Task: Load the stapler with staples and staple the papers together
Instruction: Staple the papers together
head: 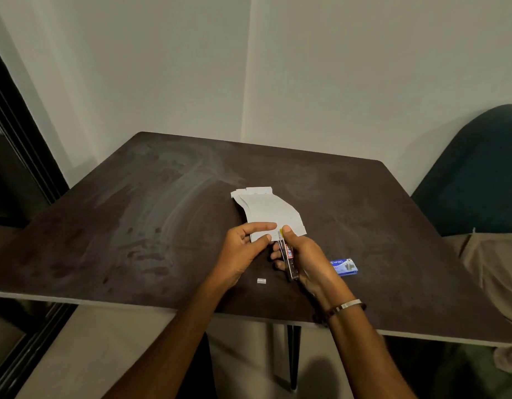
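Observation:
A small stack of white papers (267, 210) is held above the dark table (133, 226), fanned slightly at the far end. My left hand (243, 249) pinches the near left corner of the papers between thumb and fingers. My right hand (302, 259) grips a small metal stapler (289, 262) with a red label, its nose set over the papers' near edge by my thumb. A short strip of staples (261, 281) lies on the table just in front of my hands.
A blue staple box (344, 266) lies open to the right of my right hand. A dark chair back (479, 174) stands at the table's right side. The walls meet behind the table. A bracelet circles my right wrist.

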{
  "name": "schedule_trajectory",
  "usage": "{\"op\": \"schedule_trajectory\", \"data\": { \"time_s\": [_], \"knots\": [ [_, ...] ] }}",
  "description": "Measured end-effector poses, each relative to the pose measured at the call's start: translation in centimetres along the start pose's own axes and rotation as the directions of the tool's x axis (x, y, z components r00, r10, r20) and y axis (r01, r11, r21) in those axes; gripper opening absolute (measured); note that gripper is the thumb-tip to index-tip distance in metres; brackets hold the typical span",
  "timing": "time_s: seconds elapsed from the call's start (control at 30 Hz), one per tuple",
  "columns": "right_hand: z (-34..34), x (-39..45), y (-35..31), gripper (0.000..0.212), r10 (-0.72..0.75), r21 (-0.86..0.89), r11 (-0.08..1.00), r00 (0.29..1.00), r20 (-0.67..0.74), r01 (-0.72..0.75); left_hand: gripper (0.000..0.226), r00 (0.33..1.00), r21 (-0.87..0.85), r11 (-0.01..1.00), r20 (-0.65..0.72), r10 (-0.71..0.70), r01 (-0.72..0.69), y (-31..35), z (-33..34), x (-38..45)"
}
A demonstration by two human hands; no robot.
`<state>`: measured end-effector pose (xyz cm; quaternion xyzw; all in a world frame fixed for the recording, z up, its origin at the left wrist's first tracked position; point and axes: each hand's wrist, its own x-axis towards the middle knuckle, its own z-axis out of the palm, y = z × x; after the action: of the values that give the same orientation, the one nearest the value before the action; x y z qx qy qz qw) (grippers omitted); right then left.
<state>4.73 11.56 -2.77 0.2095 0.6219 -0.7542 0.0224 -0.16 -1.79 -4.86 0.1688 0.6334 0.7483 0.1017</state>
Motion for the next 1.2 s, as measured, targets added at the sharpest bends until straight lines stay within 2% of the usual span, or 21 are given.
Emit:
{"op": "schedule_trajectory", "data": {
  "time_s": [0.23, 0.4, 0.5, 0.7, 0.83, 0.97, 1.03, 1.1, 1.2],
  "knots": [
    [0.1, 0.0, -0.3, 0.043, 0.040, -0.033, 0.999, 0.998, -0.044, -0.042, 0.025, 1.000, -0.017, 1.000, 0.013, 0.011, -0.011, -0.1, -0.1, 0.0],
    [-0.3, -0.3, -0.7, 0.042, 0.046, 0.100, 0.994, 0.998, 0.051, -0.051, 0.027, 1.000, -0.024, 1.000, 0.008, 0.002, -0.002, -0.3, -0.2, 0.2],
    [-0.6, -0.4, -0.7, 0.050, 0.058, 0.091, 0.994, 0.994, 0.089, -0.066, 0.028, 1.000, 0.000, 1.000, 0.011, 0.000, 0.000, -0.4, -0.1, 0.2],
    [-0.9, -0.7, -0.7, 0.047, 0.056, 0.112, 0.991, 0.992, 0.110, -0.068, 0.028, 1.000, 0.002, 1.000, -0.007, 0.002, -0.002, -0.5, -0.2, 0.3],
    [-1.0, -0.8, -0.4, 0.050, 0.016, -0.011, 1.000, 1.000, 0.025, -0.016, 0.028, 1.000, -0.009, 1.000, -0.027, 0.006, -0.006, -0.4, -0.2, 0.2],
    [-1.1, -1.6, 0.1, 0.043, -0.060, -0.233, 0.971, 0.997, -0.047, 0.047, 0.028, 0.999, -0.023, 1.000, -0.041, -0.003, 0.002, -0.5, -0.1, 0.2],
    [-1.0, -1.8, 0.2, 0.042, -0.156, -0.368, 0.923, 0.983, -0.096, 0.111, 0.028, 0.999, -0.024, 1.000, -0.049, -0.007, 0.005, -0.7, -0.1, 0.3],
    [-0.8, -1.8, 0.2, 0.041, -0.262, -0.536, 0.829, 0.957, -0.123, 0.158, 0.028, 0.998, -0.019, 1.000, -0.056, -0.009, 0.008, -0.8, -0.1, 0.3],
    [-0.4, -2.0, 0.2, 0.035, -0.322, -0.689, 0.710, 0.938, -0.132, 0.147, 0.028, 0.998, 0.004, 1.000, -0.063, -0.008, 0.008, -1.0, -0.2, 0.5]
  ]
}}
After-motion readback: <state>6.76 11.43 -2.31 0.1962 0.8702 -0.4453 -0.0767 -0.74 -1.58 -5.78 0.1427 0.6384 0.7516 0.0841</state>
